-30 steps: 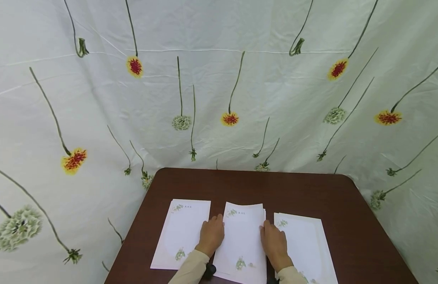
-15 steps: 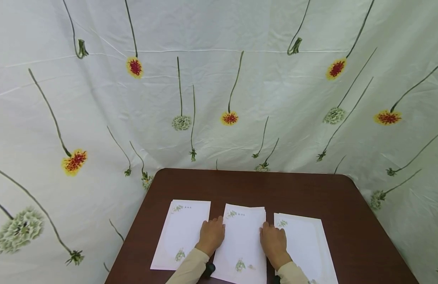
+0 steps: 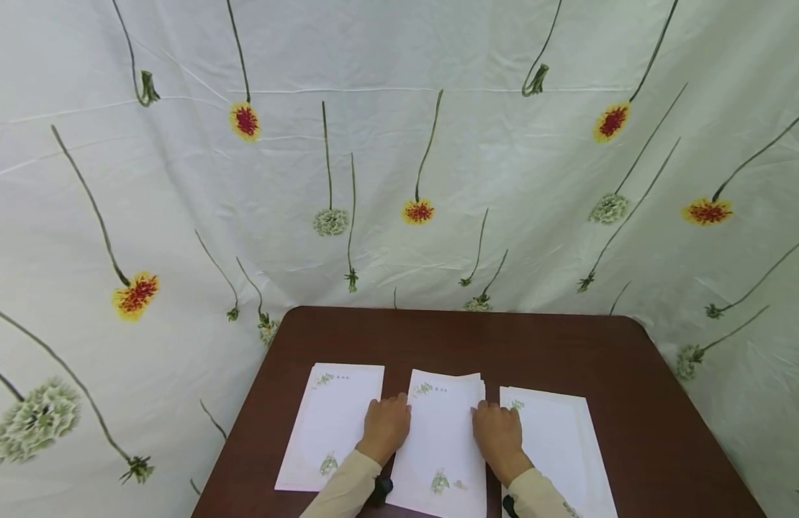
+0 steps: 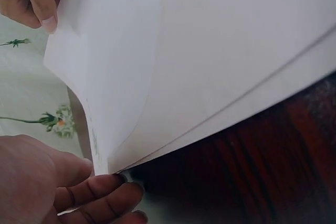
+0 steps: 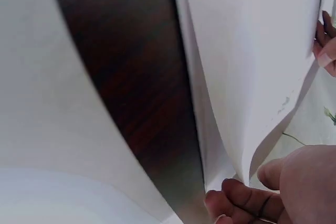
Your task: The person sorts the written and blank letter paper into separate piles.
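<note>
A middle stack of white printed paper [image 3: 438, 439] lies between the hands in the head view, green plant prints on its top sheet. At its left edge the left hand [image 3: 385, 429] pinches the paper, thumb above and fingers below, as the left wrist view shows. My right hand [image 3: 499, 437] pinches the top sheet [image 5: 241, 72] by its right edge in the right wrist view. That sheet bows upward and stands apart from the paper below it along this side. Both hands are near the far half of the stack. Its near end runs out of the head view.
A second paper stack [image 3: 337, 424] lies left of the middle one, partly under the left forearm. The third stack [image 3: 561, 439] is on the right, partly covered by the right sleeve. All lie on a dark brown table [image 3: 451, 342] before a flower-printed curtain [image 3: 386, 165].
The top sheet's far edge lay flatter half a second ago and now bows again, its right corner drawn inward. The right hand has shifted slightly left; the left hand has hardly moved.
</note>
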Tool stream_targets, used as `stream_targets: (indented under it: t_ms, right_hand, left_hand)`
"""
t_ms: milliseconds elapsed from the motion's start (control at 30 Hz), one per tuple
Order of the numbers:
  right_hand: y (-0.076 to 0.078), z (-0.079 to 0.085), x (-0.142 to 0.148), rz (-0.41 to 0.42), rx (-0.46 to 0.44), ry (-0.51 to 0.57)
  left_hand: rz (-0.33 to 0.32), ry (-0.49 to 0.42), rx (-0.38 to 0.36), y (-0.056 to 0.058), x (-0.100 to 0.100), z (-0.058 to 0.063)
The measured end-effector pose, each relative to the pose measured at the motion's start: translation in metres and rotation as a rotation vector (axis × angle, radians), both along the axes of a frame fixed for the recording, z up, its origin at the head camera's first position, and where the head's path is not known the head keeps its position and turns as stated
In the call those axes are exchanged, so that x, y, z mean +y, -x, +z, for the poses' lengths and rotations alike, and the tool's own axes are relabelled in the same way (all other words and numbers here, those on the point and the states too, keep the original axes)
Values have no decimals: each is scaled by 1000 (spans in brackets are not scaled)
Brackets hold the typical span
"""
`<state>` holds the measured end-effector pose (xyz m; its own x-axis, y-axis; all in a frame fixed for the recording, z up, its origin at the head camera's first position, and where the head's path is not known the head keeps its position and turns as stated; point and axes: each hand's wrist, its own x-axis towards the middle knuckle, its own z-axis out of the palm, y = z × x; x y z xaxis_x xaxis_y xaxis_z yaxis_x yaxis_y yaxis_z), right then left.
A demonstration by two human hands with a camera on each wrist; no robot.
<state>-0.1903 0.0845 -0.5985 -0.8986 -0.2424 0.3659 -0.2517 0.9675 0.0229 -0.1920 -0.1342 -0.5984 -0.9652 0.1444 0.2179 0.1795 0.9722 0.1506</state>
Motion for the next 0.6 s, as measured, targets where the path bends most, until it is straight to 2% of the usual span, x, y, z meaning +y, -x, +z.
stream_targets:
  t_ms: [200,400,600]
  right_hand:
    - [1,6,-4,27,-51,137]
    - [2,14,-6,59,-46,239]
    - [2,20,-9,80,-87,368]
  left_hand:
    - [22,7,-38,0,-1,1]
    - [29,-8,-26,0,-3,3]
    - [22,-124,28,-2,-6,3]
